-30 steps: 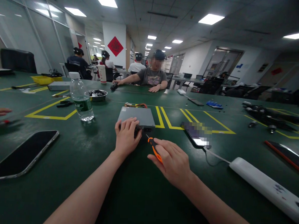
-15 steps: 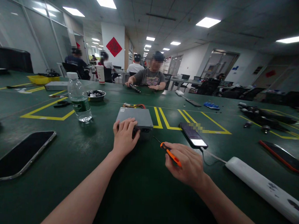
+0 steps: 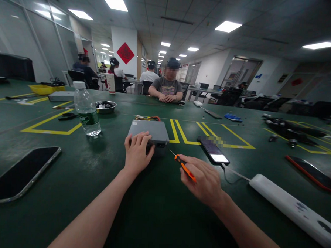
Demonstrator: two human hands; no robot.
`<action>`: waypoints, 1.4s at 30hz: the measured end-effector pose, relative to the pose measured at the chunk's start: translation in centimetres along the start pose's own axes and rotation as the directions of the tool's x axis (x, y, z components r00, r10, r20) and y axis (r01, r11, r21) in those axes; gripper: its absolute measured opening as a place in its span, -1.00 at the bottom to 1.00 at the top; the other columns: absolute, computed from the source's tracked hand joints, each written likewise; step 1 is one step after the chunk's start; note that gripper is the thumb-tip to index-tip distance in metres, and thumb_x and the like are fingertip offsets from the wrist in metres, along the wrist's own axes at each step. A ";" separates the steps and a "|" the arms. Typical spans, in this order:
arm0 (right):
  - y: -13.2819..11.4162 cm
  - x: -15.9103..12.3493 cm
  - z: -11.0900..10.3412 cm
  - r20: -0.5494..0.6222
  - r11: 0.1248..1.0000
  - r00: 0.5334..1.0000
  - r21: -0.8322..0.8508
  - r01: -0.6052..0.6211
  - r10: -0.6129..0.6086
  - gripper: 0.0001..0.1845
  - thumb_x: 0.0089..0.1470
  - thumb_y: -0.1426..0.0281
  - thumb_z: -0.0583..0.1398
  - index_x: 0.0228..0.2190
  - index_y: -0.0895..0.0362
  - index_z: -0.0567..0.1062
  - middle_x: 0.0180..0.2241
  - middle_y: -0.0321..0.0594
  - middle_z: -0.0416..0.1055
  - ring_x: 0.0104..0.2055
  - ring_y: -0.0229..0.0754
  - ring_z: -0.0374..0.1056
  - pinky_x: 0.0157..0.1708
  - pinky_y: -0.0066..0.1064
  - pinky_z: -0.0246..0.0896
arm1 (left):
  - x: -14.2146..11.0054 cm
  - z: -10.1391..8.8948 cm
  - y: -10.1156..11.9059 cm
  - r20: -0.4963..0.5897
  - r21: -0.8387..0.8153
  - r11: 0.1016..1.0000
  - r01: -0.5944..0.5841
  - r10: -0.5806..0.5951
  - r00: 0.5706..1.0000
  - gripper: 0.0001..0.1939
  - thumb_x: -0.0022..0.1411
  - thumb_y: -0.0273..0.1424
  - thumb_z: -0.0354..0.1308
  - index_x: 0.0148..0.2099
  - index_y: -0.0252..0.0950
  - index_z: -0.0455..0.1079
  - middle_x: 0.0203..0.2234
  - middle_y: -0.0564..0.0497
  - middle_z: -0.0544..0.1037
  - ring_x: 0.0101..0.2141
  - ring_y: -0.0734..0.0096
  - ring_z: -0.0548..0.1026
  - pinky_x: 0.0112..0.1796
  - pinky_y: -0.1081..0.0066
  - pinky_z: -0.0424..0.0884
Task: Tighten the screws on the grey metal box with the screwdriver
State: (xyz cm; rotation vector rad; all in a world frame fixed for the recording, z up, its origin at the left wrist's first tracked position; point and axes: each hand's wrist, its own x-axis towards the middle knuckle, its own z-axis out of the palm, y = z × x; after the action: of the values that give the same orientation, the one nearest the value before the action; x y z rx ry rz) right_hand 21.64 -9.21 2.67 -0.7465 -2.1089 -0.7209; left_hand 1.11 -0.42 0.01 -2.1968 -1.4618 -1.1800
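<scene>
A grey metal computer power supply [image 3: 151, 130] rests on the green table, with coloured cables at its far side. My left hand [image 3: 138, 150] grips its near left corner, fingers over the top and thumb against the front face. In my right hand [image 3: 203, 179] is a screwdriver [image 3: 184, 167] with an orange and black handle, held between thumb and fingers. Its thin shaft points up and left, the tip close to the near right corner of the power supply. Whether the tip touches the case I cannot tell.
A water bottle [image 3: 87, 110] and metal bowl [image 3: 105, 106] stand left. Phones lie at left [image 3: 21, 173], right of centre [image 3: 214, 150] and far right [image 3: 315, 172]. A white power strip [image 3: 291, 210] lies at right. Across the table sits a person [image 3: 167, 87].
My right hand has shifted slightly left and up, bringing the screwdriver tip closer to the power supply. My left hand stays put. The person opposite has brought both hands together.
</scene>
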 end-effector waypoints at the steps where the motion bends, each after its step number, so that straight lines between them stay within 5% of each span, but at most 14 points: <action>1: 0.0 0.0 0.0 0.005 1.000 1.000 -0.004 -0.005 0.005 -0.69 -0.01 0.57 0.17 -0.18 0.19 0.26 -0.19 -0.03 0.44 -0.14 -0.20 0.38 -0.16 -0.33 0.35 | 0.0 0.0 0.0 -0.001 -0.002 1.000 0.001 -0.001 1.000 -0.73 0.17 -0.31 -0.01 -0.06 -0.20 0.27 -0.02 -0.05 0.39 0.03 0.22 0.26 0.10 0.10 -0.09; 11: -1.1 0.5 -0.2 0.095 0.992 0.993 -0.103 0.077 -0.067 -0.77 0.06 0.48 0.16 -0.20 0.13 0.30 -0.17 -0.04 0.41 -0.13 -0.16 0.37 -0.17 -0.33 0.32 | 0.0 -0.1 0.1 -0.030 -0.038 0.999 -0.002 0.001 1.000 -0.72 0.15 -0.34 0.01 -0.06 -0.18 0.28 -0.03 -0.05 0.40 0.03 0.20 0.27 0.10 0.07 -0.08; 15: -1.9 0.8 -0.6 0.130 0.997 0.991 -0.074 -0.022 0.031 -0.78 0.12 0.34 0.06 -0.19 0.19 0.29 -0.15 0.08 0.37 -0.17 -0.11 0.37 -0.25 -0.28 0.33 | 0.0 0.1 0.1 -0.040 -0.034 0.999 -0.006 0.005 0.999 -0.73 0.15 -0.33 0.00 -0.06 -0.17 0.27 -0.04 -0.06 0.41 0.02 0.19 0.28 0.09 0.07 -0.08; 18: -2.2 0.8 -0.8 0.172 0.997 0.983 -0.066 -0.046 0.057 -0.72 0.11 0.42 0.02 -0.12 0.23 0.27 -0.08 0.13 0.30 -0.07 -0.05 0.31 -0.18 -0.23 0.29 | 0.0 0.2 0.0 -0.045 -0.043 0.999 -0.003 0.001 0.999 -0.73 0.15 -0.33 0.01 -0.07 -0.18 0.27 -0.04 -0.05 0.41 0.02 0.19 0.28 0.09 0.07 -0.09; 22: -2.2 0.8 -0.9 0.135 0.993 0.991 -0.114 0.035 -0.020 -0.75 0.10 0.46 0.10 -0.13 0.13 0.31 -0.17 -0.02 0.39 -0.15 -0.14 0.35 -0.22 -0.35 0.28 | 0.0 0.3 0.0 -0.046 -0.026 1.000 -0.012 0.011 0.999 -0.71 0.14 -0.32 0.02 -0.05 -0.18 0.26 -0.03 -0.05 0.41 0.02 0.19 0.28 0.09 0.07 -0.10; 26: -2.1 1.0 -1.1 0.120 0.987 0.990 -0.148 -0.058 0.076 -0.82 0.12 0.32 0.12 -0.25 0.15 0.36 -0.27 -0.05 0.41 -0.31 -0.20 0.37 -0.35 -0.41 0.27 | 0.0 0.4 -0.1 -0.050 -0.020 1.000 -0.011 0.010 0.999 -0.71 0.15 -0.32 0.01 -0.05 -0.17 0.26 -0.03 -0.06 0.40 0.02 0.18 0.27 0.09 0.06 -0.10; 33: -2.6 0.9 -1.1 0.174 0.994 0.984 -0.104 -0.027 0.045 -0.73 0.10 0.46 0.02 -0.12 0.18 0.29 -0.14 0.04 0.33 -0.12 -0.11 0.32 -0.20 -0.30 0.27 | 0.0 0.5 0.0 -0.053 -0.043 0.999 -0.008 0.006 0.999 -0.71 0.14 -0.31 0.01 -0.05 -0.16 0.26 -0.03 -0.06 0.41 0.01 0.16 0.28 0.09 0.04 -0.10; 39: -2.2 0.9 -1.2 0.139 0.980 0.985 -0.183 -0.078 0.105 -0.84 0.13 0.40 0.08 -0.22 0.16 0.34 -0.31 -0.09 0.40 -0.37 -0.23 0.35 -0.39 -0.43 0.27 | -0.1 0.5 -0.1 -0.045 -0.006 1.000 -0.017 0.017 0.999 -0.72 0.16 -0.30 0.00 -0.05 -0.18 0.25 -0.03 -0.06 0.40 0.02 0.18 0.28 0.09 0.07 -0.09; 42: -2.6 1.1 -1.1 0.127 0.981 0.983 -0.160 -0.112 0.133 -0.80 0.11 0.41 0.05 -0.23 0.25 0.35 -0.25 0.03 0.39 -0.27 -0.13 0.36 -0.31 -0.33 0.29 | -0.1 0.5 -0.1 -0.043 0.002 1.000 -0.020 0.020 0.999 -0.72 0.16 -0.30 0.00 -0.06 -0.18 0.25 -0.03 -0.06 0.40 0.02 0.18 0.28 0.09 0.07 -0.09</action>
State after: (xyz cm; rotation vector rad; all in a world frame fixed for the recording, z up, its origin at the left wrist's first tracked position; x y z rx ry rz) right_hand 19.76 -11.44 3.53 -1.0268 -2.1246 -0.7886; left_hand 1.27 -0.11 -0.39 -2.1667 -1.4195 -1.2118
